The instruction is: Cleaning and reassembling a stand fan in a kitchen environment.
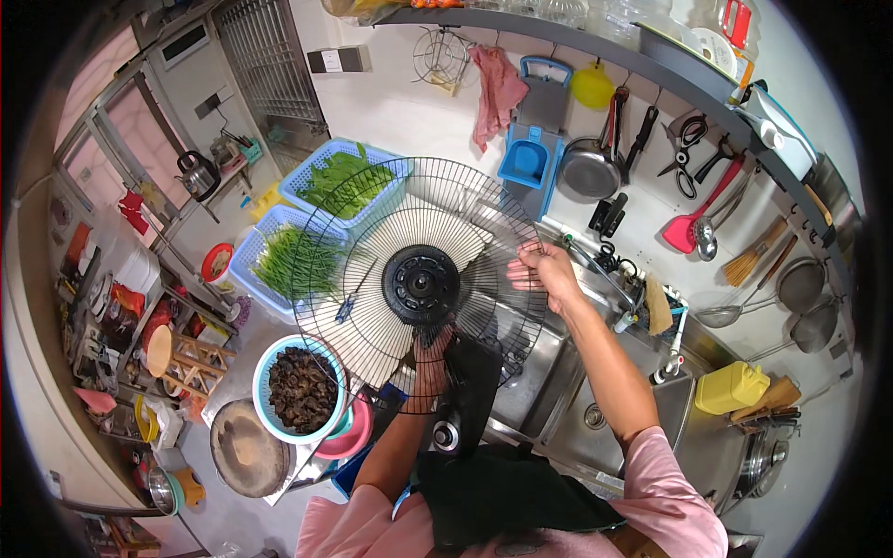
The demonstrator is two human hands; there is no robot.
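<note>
Black round wire fan guard (372,232) with a dark plastic hub fills the frame's centre, held above the steel sink (558,372). Right hand (544,274) fingers pinch its right rim; left hand (430,358) fingers grip its lower edge. Blue baskets of greens (339,181) sit upper left.

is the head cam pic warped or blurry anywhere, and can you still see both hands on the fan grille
Head view: fisheye bends the shelf and sink edges toward a black rim; even daylight, centre sharp. The fan grille wires cross the left hand behind them; the right hand grips its rim, clear.
</note>
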